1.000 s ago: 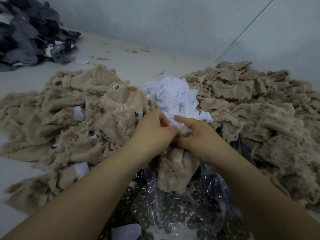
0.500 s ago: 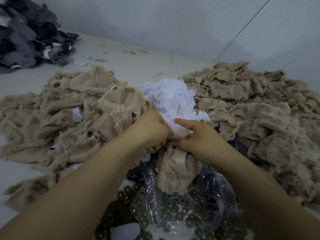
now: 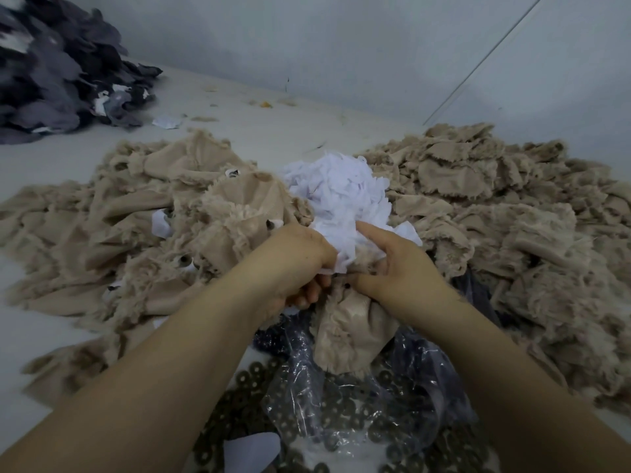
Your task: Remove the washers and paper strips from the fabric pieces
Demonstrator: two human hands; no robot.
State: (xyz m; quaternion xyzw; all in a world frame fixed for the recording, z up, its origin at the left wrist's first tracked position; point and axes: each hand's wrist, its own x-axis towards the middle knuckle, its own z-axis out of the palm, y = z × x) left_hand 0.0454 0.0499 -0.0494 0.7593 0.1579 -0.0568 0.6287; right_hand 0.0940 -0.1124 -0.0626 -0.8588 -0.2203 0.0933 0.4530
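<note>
Both hands work on one beige fabric piece [image 3: 345, 336] that hangs in front of me over a bag of washers. My right hand [image 3: 396, 268] grips the top of that piece, thumb stretched up. My left hand [image 3: 293, 264] pinches a white paper strip [image 3: 343, 261] at the top of the same piece. A small dark washer [image 3: 347, 286] shows on the fabric between the hands. Behind them rises a heap of white paper strips [image 3: 341, 189]. Dark washers [image 3: 252, 373] lie loose below my arms.
A pile of beige pieces with paper and washers attached [image 3: 143, 233] spreads on the left. A second beige pile [image 3: 495, 206] lies on the right. A clear plastic bag [image 3: 327, 414] holds washers in front. Dark grey fabric [image 3: 58, 73] is heaped at the far left by the wall.
My left hand has drawn down and left from the fabric top, and a white paper strip now shows in its pinch. The right hand keeps its grip, thumb raised higher.
</note>
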